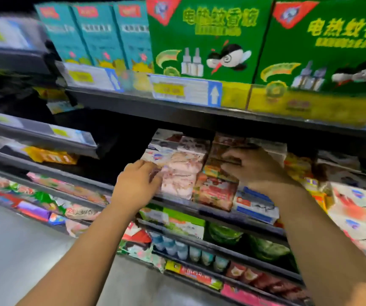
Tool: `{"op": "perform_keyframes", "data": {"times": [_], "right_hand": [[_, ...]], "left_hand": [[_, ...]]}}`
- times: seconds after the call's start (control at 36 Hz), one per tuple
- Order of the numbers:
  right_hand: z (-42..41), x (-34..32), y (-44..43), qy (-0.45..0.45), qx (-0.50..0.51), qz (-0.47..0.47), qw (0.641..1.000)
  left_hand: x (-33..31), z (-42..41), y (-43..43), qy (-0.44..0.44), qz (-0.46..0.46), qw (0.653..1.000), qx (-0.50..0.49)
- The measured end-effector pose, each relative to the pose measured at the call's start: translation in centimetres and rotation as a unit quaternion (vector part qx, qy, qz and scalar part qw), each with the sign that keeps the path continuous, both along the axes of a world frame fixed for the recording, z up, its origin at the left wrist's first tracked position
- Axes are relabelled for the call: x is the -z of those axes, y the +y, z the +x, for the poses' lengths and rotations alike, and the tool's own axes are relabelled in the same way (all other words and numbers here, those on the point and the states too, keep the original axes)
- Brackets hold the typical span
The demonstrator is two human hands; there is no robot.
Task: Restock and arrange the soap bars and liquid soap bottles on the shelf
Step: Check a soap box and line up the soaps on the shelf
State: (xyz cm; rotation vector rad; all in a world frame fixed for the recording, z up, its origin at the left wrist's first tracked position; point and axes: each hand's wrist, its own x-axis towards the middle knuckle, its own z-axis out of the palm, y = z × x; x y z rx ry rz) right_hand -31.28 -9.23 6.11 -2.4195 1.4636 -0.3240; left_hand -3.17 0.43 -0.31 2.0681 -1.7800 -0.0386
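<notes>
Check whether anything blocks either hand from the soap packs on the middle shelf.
Nothing visible does. The left hand grips the left edge of the pink-and-white soap packs; the right hand rests on the red soap packs beside them. The upper shelf sits above both hands.

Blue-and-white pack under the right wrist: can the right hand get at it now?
Probably yes: the blue-and-white pack lies uncovered at the shelf front, just below the right hand, which is on the reddish stack.
</notes>
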Motion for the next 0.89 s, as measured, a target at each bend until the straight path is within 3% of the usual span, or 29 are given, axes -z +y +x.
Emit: {"op": "perform_keyframes", "data": {"times": [0.28, 0.42, 0.58, 0.89], "right_hand": [[11.9, 0.4, 0.3, -0.004, -0.034, 0.063, 0.997], [14.4, 0.2, -1.8, -0.011, -0.007, 0.070, 0.997], [17.1, 0.4, -6.1, -0.007, -0.024, 0.082, 0.996], [20.2, 3.6, -13.7, 0.089, -0.043, 0.151, 0.984]], "left_hand": [[2.1, 5.2, -4.9, 0.013, 0.047, 0.998, 0.045], [3.0, 4.7, -4.4, 0.001, 0.123, 0.992, 0.014], [2.4, 4.7, -4.5, -0.009, 0.143, 0.989, 0.019], [3.6, 5.1, -4.9, -0.028, 0.155, 0.987, 0.023]]}}
